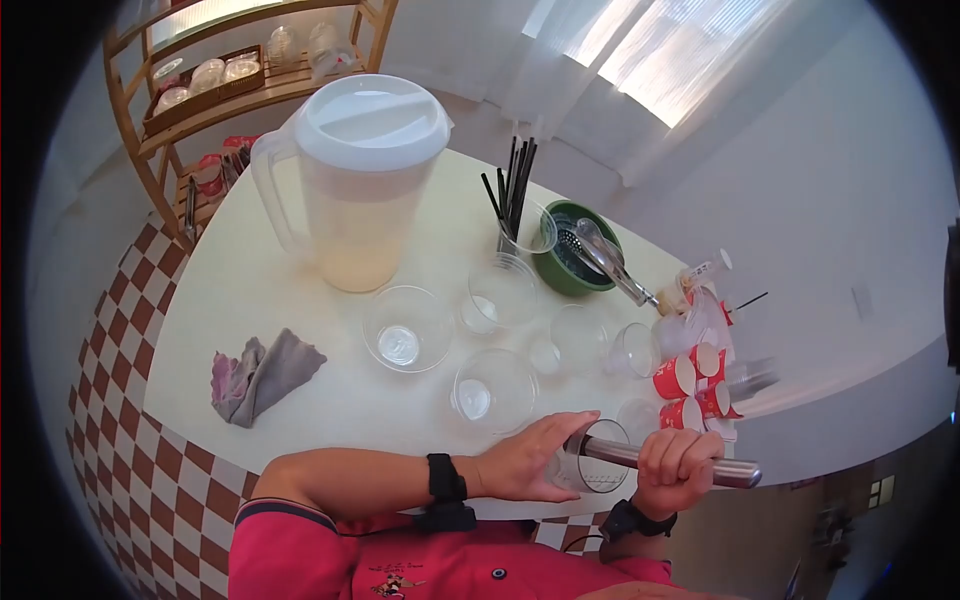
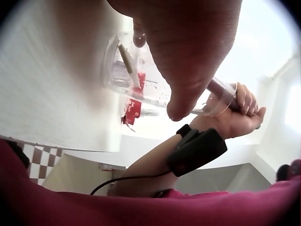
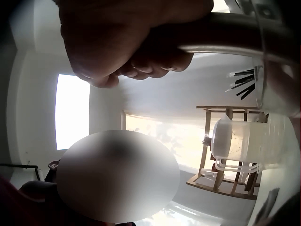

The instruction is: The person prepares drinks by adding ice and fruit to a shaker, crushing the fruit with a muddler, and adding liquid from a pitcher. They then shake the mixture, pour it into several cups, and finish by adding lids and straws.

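Near the table's front edge, my left hand [image 1: 525, 458] holds a tilted clear cup [image 1: 606, 474] with small printed marks, thumb on one side and fingers on the other. My right hand [image 1: 672, 470] is wrapped around a steel muddler [image 1: 738, 473], whose other end reaches into the cup's mouth. The left wrist view shows the cup [image 2: 157, 89] from the side, its base towards the table, with a pale strip [image 2: 126, 59] seen through its wall. In the right wrist view curled fingers [image 3: 155, 63] go round the muddler's shaft [image 3: 221, 35]. The muddler's working end is hidden.
Several clear cups [image 1: 497, 390] stand mid-table. Behind them are a lidded pitcher [image 1: 360, 220] of pale liquid, black straws [image 1: 517, 185] and a green bowl [image 1: 575, 285] with a metal tool [image 1: 610, 258]. Red paper cups [image 1: 674, 377] line the right edge; a grey cloth [image 1: 275, 380] lies left.
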Available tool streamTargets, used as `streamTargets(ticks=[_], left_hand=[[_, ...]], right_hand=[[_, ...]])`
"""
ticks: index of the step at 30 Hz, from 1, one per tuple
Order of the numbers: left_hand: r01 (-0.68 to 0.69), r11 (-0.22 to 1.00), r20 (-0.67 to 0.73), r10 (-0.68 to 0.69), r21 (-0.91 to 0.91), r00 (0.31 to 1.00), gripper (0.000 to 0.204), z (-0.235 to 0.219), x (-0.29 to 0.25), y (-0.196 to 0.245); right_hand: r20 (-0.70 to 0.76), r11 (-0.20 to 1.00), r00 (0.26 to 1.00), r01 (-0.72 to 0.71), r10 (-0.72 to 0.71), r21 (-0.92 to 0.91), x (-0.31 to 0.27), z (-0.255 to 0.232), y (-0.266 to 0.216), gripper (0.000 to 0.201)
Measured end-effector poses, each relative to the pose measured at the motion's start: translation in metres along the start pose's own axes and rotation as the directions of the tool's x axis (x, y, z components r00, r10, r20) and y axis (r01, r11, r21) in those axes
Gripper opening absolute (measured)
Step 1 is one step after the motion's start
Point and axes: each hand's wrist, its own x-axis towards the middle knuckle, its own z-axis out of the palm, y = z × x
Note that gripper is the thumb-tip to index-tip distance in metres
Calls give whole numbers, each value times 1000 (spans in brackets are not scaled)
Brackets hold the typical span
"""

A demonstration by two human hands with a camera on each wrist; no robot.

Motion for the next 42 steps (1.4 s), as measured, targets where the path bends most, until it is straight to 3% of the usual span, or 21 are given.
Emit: streamTargets(ticks=[2,3,6,7,10,11,14,18,21,25,29,32,33,36,39,42], left_hand=[[-35,999,5,35,21,999,104,2,-1,-3],[-35,999,9,34,19,999,104,3,-2,-4],[3,1000,19,-3,-19,1000,104,2,-3,-3],[13,1000,21,-12,-26,1000,104,2,-3,-2],[26,999,32,-25,-33,999,104,1,-2,0],[22,1000,34,-21,-20,999,104,0,-2,0],[22,1000,35,-21,-6,999,103,0,-2,-1],[17,1000,40,-17,-1,999,104,0,-2,-1],[10,1000,41,-11,10,999,104,-1,-1,0],[37,999,51,-37,2,998,104,-1,-1,0],[15,1000,31,-15,7,999,105,-1,-1,-2],[36,999,5,-36,-22,999,105,0,1,-2],[56,998,-13,-56,-36,998,105,-1,0,-1],[45,999,31,-45,-7,998,104,-3,0,0],[13,1000,32,-13,-1,999,104,-1,-1,-2],[41,998,35,-40,-37,999,104,-2,-1,-1]], right_hand=[[-25,991,993,-116,114,-67,-1,0,-4,35],[-2,991,991,-134,134,-6,-3,0,-2,34],[27,982,996,-91,87,164,-4,11,1,34],[17,992,999,-36,34,122,-1,12,4,34],[-50,997,997,-55,53,-47,-1,12,13,34],[-23,992,995,-100,102,82,-4,11,14,32],[9,982,995,-100,100,162,-4,6,13,31],[-65,974,986,-141,154,177,-7,-1,1,33],[-32,974,979,-197,202,110,-11,-3,4,32],[24,977,988,-152,150,148,-8,-9,-2,36],[-125,979,991,-21,47,201,-1,-7,-4,39],[130,990,984,131,-123,-59,7,7,11,39],[58,990,988,141,-141,-5,4,8,14,41],[28,998,999,48,-47,-47,2,0,13,43],[111,985,992,39,-58,170,-3,13,5,44],[158,979,970,194,-184,-54,-3,19,18,45]])
